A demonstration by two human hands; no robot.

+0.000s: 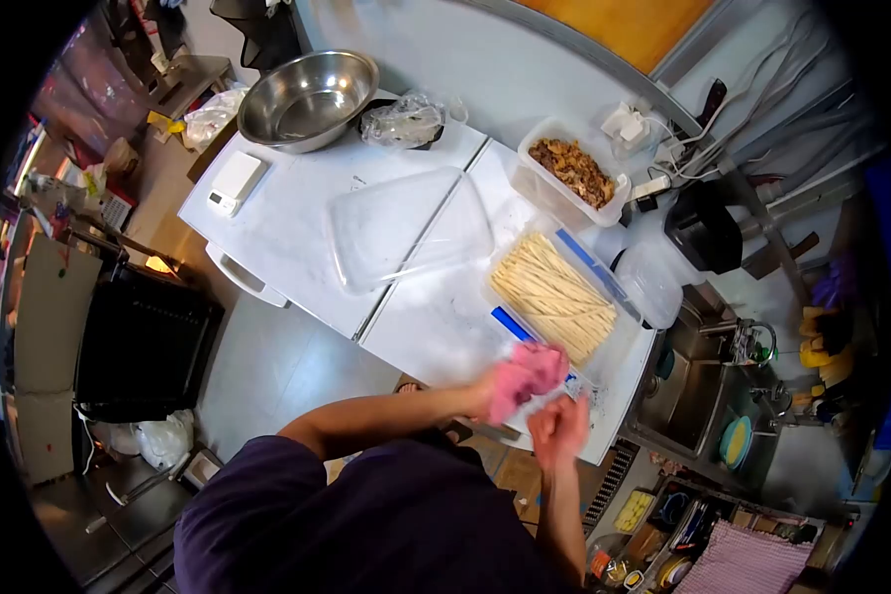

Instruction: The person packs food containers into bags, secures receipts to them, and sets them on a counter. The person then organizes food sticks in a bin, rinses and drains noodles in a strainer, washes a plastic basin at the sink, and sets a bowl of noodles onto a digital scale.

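Observation:
A crumpled pink cloth (pixel 528 378) is gripped in my left hand (pixel 483 394) over the front edge of the white worktop (pixel 406 332). Close beside it, lower right, my right hand (pixel 559 428) is raised with its fingers up toward the cloth; motion blurs them, and I cannot tell whether they hold anything. Just beyond both hands lies a clear plastic container (pixel 612 277) with blue clip edges, filled with long thin pale sticks (pixel 554 295).
A clear lid (pixel 411 230) lies mid-worktop. Behind are a tub of brown food pieces (pixel 572 170), a steel bowl (pixel 309 99), a white scale (pixel 238 180) and a plastic bag (pixel 404 121). A sink (pixel 675 391) adjoins on the right, with a tool-filled tray (pixel 688 520) below.

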